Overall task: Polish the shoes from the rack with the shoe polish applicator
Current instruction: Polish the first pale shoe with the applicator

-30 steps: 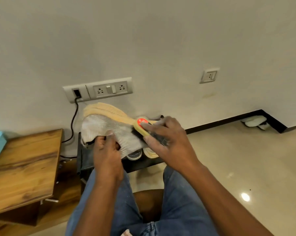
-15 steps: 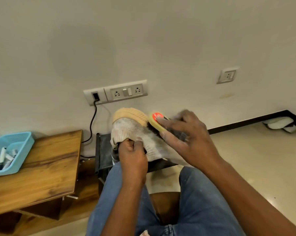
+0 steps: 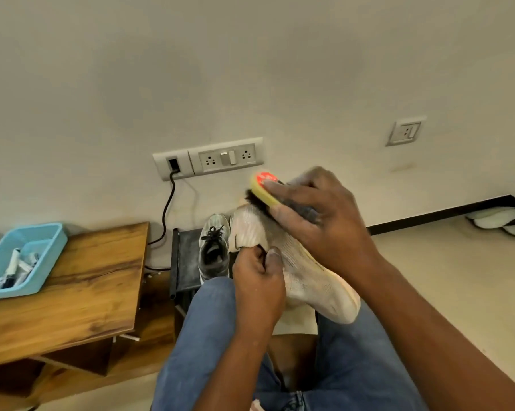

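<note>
The left hand (image 3: 257, 280) pinches the collar of a white knit shoe (image 3: 306, 277). The right hand (image 3: 318, 218) grips a yellow-backed, black-bristled polish brush (image 3: 263, 191), bristles touching the shoe's heel.

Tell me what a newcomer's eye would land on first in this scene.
First, the yellow shoe polish applicator with its red label, gripped in the right hand and pressed to the pale knit shoe held over the lap. The left hand pinches the shoe's collar. Next come the light blue tray on the wooden table at left and a grey laced sneaker on the black rack.
</note>
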